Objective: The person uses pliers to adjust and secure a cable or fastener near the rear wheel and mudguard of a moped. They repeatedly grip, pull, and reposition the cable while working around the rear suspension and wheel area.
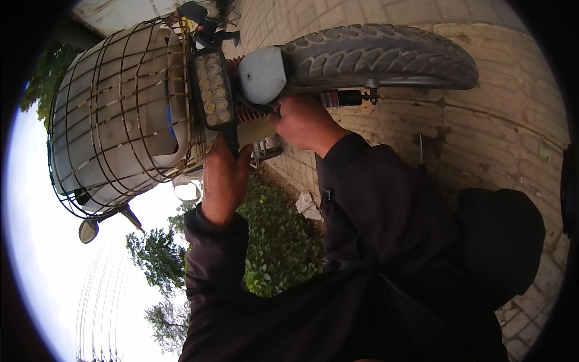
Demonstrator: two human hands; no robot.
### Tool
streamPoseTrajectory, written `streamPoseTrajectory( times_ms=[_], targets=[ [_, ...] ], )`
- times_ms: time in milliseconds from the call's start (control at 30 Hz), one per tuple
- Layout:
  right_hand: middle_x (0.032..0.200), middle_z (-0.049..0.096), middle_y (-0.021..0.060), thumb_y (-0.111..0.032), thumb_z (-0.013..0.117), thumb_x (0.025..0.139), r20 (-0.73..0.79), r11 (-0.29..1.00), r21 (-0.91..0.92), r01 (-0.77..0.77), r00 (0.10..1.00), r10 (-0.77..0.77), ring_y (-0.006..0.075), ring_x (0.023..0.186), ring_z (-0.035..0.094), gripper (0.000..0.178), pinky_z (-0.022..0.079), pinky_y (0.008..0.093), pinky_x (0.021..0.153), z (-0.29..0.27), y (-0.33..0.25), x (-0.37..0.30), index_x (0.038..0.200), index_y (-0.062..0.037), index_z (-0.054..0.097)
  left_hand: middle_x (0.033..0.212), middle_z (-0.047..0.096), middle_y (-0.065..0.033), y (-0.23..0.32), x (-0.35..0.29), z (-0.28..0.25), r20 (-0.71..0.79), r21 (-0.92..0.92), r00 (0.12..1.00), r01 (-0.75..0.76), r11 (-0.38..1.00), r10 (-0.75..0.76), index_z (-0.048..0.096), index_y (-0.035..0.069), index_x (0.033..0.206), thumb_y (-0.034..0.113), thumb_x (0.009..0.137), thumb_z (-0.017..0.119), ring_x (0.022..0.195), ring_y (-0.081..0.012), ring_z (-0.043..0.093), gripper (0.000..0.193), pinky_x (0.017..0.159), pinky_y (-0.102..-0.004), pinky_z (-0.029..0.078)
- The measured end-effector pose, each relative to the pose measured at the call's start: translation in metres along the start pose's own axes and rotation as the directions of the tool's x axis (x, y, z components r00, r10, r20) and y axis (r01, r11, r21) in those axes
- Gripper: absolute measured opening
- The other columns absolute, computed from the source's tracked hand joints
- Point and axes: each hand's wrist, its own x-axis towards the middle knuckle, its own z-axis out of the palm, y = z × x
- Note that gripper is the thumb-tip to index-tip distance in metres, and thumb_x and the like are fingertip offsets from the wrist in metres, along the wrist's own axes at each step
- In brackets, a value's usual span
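Observation:
A two-wheeler's front end fills the upper part of the head view, lying sideways in the picture. My left hand (224, 178) is at the LED headlight (212, 90), its thumb and fingers closed around a black bracket (230, 140) at the lamp's lower end; some fingertips are hidden. My right hand (306, 123) is closed in a pinch beside the grey mudguard (263, 75) and the red fork spring (248, 114). What its fingertips hold is too small to make out. The knobbly front tyre (380, 57) lies just beyond my right hand.
A rusty wire basket (120, 108) holding a pale plastic container is left of the headlight. A thin screwdriver-like tool (421, 154) rests on the paving (494, 114). Green shrubs (277, 241) grow below my hands. Another person (205, 27) is at the top.

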Motion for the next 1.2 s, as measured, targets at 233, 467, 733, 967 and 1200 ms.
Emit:
streamPoseTrajectory(
  times_ms=[233, 467, 733, 967, 1200],
  targets=[
    [0.09, 0.072, 0.0266, -0.028, 0.064, 0.089, -0.015, 0.999, -0.022, 0.03, 0.999, -0.03, 0.0452, 0.088, 0.071, 0.031, 0.057, 0.0528, 0.082, -0.001, 0.002, 0.0, 0.085, 0.0008, 0.075, 0.075, 0.059, -0.0113, -0.017, 0.008, 0.019, -0.112, -0.121, 0.993, -0.048, 0.992, 0.034, 0.056, 0.0, 0.101, 0.015, 0.096, 0.071, 0.067, -0.0257, 0.054, 0.022, 0.065, -0.0397, 0.047],
    [0.092, 0.072, 0.0269, -0.028, 0.065, 0.089, -0.002, 1.0, -0.014, 0.011, 1.0, -0.011, 0.0448, 0.089, 0.07, 0.031, 0.056, 0.0528, 0.084, -0.005, -0.001, 0.0, 0.086, 0.001, 0.075, 0.086, 0.067, -0.0242, -0.026, 0.013, 0.023, -0.151, -0.039, 0.982, -0.124, 0.992, 0.117, 0.06, -0.004, 0.106, 0.017, 0.096, 0.071, 0.077, -0.0447, 0.065, 0.026, 0.068, -0.0487, 0.051],
    [0.093, 0.073, 0.0267, -0.026, 0.066, 0.088, -0.007, 1.0, -0.003, 0.013, 1.0, -0.013, 0.0441, 0.091, 0.071, 0.028, 0.056, 0.0516, 0.086, -0.004, -0.002, 0.0, 0.087, 0.0004, 0.076, 0.079, 0.063, -0.0082, -0.019, -0.002, 0.004, -0.005, -0.131, 0.995, 0.097, 0.987, -0.099, 0.062, -0.001, 0.111, 0.016, 0.099, 0.064, 0.066, -0.0165, 0.06, 0.021, 0.063, -0.0335, 0.048],
    [0.093, 0.073, 0.0268, -0.025, 0.067, 0.086, 0.01, 1.0, -0.009, -0.025, 1.0, 0.025, 0.0439, 0.093, 0.071, 0.027, 0.057, 0.0514, 0.087, -0.007, -0.006, 0.0, 0.089, 0.0005, 0.077, 0.078, 0.063, -0.0083, 0.0, -0.004, -0.009, 0.018, -0.157, 0.999, 0.048, 0.986, -0.046, 0.061, 0.0, 0.11, 0.014, 0.099, 0.064, 0.067, -0.0167, 0.057, 0.018, 0.063, -0.0343, 0.047],
    [0.096, 0.073, 0.0268, -0.022, 0.068, 0.085, 0.004, 0.999, 0.021, -0.035, 0.999, 0.035, 0.0443, 0.094, 0.071, 0.025, 0.057, 0.0512, 0.087, -0.006, -0.007, -0.002, 0.091, 0.0008, 0.077, 0.08, 0.064, -0.0145, -0.002, -0.004, 0.006, -0.068, -0.079, 0.997, 0.015, 0.997, -0.02, 0.06, -0.001, 0.107, 0.017, 0.097, 0.068, 0.069, -0.0255, 0.059, 0.022, 0.066, -0.0397, 0.049]
  ],
)
